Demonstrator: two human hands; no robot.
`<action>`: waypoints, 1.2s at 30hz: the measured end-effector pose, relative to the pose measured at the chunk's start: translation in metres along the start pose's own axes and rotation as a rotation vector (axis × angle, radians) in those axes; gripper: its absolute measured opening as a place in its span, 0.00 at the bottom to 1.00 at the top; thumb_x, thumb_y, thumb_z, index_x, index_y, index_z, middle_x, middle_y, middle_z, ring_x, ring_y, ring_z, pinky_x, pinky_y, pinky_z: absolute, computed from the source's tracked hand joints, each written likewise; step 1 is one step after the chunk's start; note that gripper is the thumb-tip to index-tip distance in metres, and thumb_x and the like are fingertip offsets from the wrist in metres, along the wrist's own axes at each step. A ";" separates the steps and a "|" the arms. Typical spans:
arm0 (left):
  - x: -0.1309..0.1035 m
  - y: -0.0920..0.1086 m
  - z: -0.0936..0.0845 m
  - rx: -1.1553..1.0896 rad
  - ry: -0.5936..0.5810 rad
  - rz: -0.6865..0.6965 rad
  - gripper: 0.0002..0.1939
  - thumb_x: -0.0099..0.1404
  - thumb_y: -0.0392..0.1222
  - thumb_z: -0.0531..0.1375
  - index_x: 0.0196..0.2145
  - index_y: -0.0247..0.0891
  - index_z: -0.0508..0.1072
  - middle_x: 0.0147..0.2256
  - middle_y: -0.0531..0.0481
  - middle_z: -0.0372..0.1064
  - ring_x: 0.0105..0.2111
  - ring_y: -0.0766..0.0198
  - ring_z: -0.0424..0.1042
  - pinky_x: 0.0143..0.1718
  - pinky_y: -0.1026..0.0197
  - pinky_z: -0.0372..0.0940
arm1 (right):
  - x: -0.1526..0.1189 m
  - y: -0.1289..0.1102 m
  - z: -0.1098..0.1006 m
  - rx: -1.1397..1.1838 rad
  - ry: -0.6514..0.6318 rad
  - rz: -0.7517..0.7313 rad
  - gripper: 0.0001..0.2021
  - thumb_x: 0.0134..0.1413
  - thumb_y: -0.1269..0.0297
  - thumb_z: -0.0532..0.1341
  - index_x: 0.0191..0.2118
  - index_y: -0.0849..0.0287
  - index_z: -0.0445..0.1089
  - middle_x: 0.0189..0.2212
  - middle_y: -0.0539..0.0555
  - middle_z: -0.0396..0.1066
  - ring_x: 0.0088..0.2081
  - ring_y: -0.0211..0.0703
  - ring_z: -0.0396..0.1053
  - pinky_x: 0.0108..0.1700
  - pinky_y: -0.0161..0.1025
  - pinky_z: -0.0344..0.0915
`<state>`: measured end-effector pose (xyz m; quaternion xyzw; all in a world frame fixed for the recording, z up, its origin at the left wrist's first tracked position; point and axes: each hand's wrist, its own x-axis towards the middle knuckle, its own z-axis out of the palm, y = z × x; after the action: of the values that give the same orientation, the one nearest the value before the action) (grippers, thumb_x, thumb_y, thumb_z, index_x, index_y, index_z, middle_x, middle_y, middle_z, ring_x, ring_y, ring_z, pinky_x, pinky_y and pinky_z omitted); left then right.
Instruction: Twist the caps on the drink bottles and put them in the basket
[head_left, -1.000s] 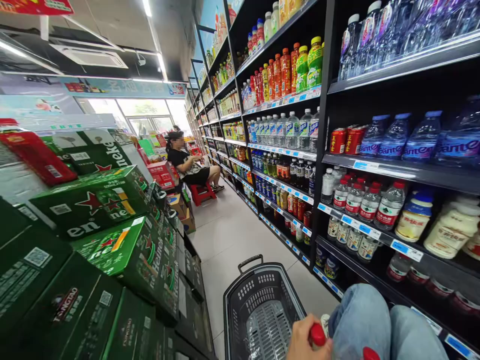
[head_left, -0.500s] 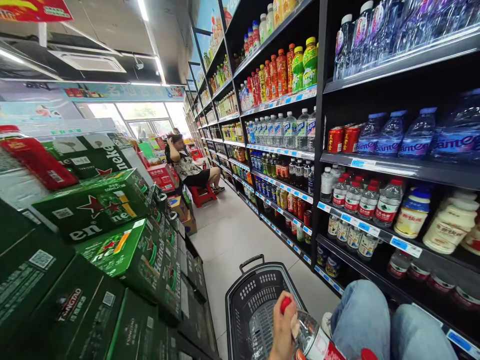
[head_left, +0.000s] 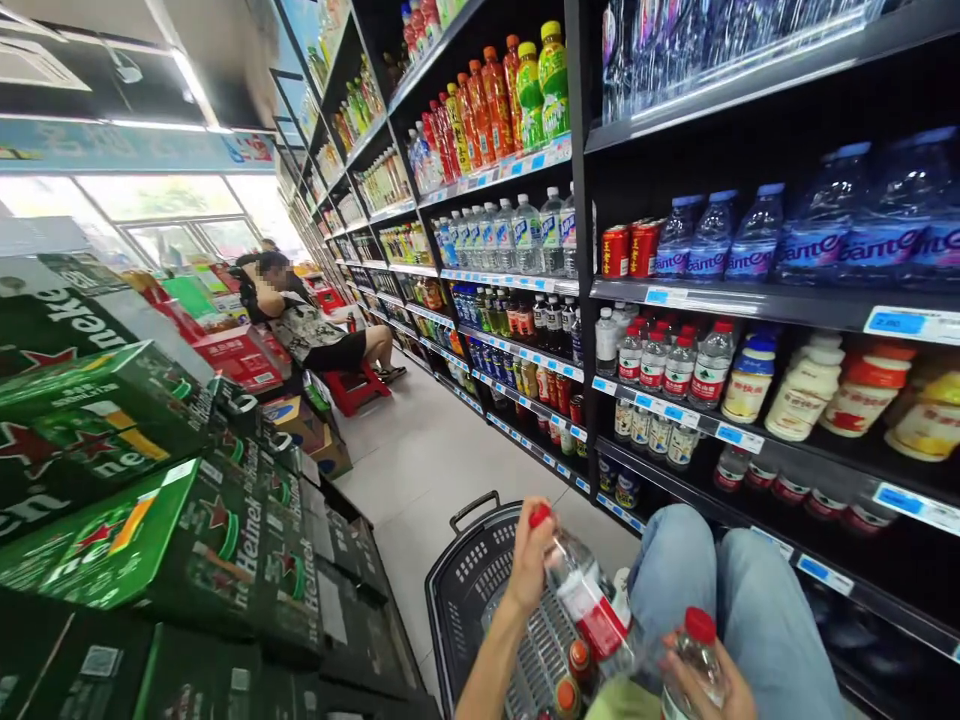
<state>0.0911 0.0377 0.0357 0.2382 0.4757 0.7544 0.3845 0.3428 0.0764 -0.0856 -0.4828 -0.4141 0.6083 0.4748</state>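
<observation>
My left hand (head_left: 532, 560) is closed round the neck of a clear water bottle (head_left: 592, 605) with a red cap and red-and-white label. It hangs tilted over the grey shopping basket (head_left: 459, 575). At the lower right, my right hand (head_left: 727, 685) grips a second red-capped water bottle (head_left: 699, 655), held near my knees; its lower part is cut off by the frame. Orange-capped bottles (head_left: 568, 693) show in the basket below the first bottle. Part of the basket's inside is hidden by my left forearm.
Shelves of drinks (head_left: 517, 235) run along the right, with similar red-capped water bottles (head_left: 679, 365) on a middle row. Green beer cartons (head_left: 172, 540) are stacked on the left. Up the aisle, a person (head_left: 300, 325) sits on a red stool (head_left: 356, 388). My jeans-clad knees (head_left: 765, 600) are beside the basket.
My view has shifted right and down. The left hand has risen slightly with its water bottle. My right hand has come into view holding the second bottle; only that bottle's cap showed before.
</observation>
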 end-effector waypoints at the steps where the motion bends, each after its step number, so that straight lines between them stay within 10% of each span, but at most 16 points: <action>1: 0.007 0.011 0.002 -0.025 -0.014 0.033 0.34 0.56 0.66 0.76 0.42 0.43 0.64 0.30 0.59 0.60 0.24 0.72 0.55 0.25 0.70 0.54 | 0.000 -0.001 -0.002 0.025 -0.011 0.032 0.35 0.27 0.35 0.82 0.40 0.56 0.83 0.37 0.64 0.85 0.38 0.70 0.85 0.44 0.53 0.85; 7: 0.041 0.049 -0.001 0.058 -0.017 0.189 0.30 0.58 0.64 0.71 0.43 0.44 0.62 0.31 0.57 0.60 0.25 0.69 0.57 0.25 0.68 0.58 | 0.005 -0.019 -0.018 0.088 -0.056 0.190 0.36 0.28 0.41 0.86 0.42 0.57 0.80 0.39 0.58 0.85 0.36 0.57 0.84 0.39 0.43 0.82; 13: 0.051 0.035 -0.025 0.571 0.060 0.188 0.26 0.60 0.62 0.68 0.37 0.42 0.60 0.29 0.58 0.56 0.22 0.71 0.55 0.22 0.67 0.54 | 0.001 -0.029 -0.019 0.111 -0.053 0.238 0.37 0.30 0.45 0.87 0.44 0.57 0.76 0.37 0.55 0.84 0.32 0.48 0.82 0.34 0.38 0.78; 19: 0.051 -0.010 -0.059 0.919 0.087 0.034 0.21 0.62 0.58 0.66 0.36 0.43 0.60 0.30 0.57 0.59 0.20 0.67 0.63 0.19 0.65 0.59 | -0.001 -0.024 -0.026 0.031 -0.074 0.277 0.35 0.34 0.43 0.85 0.45 0.56 0.75 0.38 0.54 0.83 0.32 0.47 0.81 0.35 0.40 0.78; 24: 0.058 -0.052 -0.111 1.158 0.060 -0.027 0.12 0.68 0.52 0.60 0.40 0.40 0.70 0.32 0.53 0.69 0.28 0.62 0.70 0.35 0.59 0.66 | 0.001 -0.023 -0.028 -0.015 -0.072 0.274 0.30 0.41 0.43 0.83 0.44 0.54 0.75 0.38 0.53 0.83 0.33 0.47 0.81 0.35 0.41 0.78; 36: 0.029 -0.199 -0.248 1.571 -0.304 -0.518 0.06 0.71 0.35 0.59 0.46 0.35 0.69 0.46 0.39 0.71 0.45 0.52 0.70 0.54 0.56 0.64 | 0.005 -0.011 -0.039 0.050 0.109 0.396 0.28 0.40 0.41 0.79 0.42 0.54 0.77 0.34 0.53 0.83 0.28 0.50 0.79 0.31 0.43 0.76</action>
<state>-0.0357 -0.0213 -0.2509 0.4190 0.8452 0.0515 0.3277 0.3822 0.0856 -0.0833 -0.5753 -0.2696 0.6726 0.3795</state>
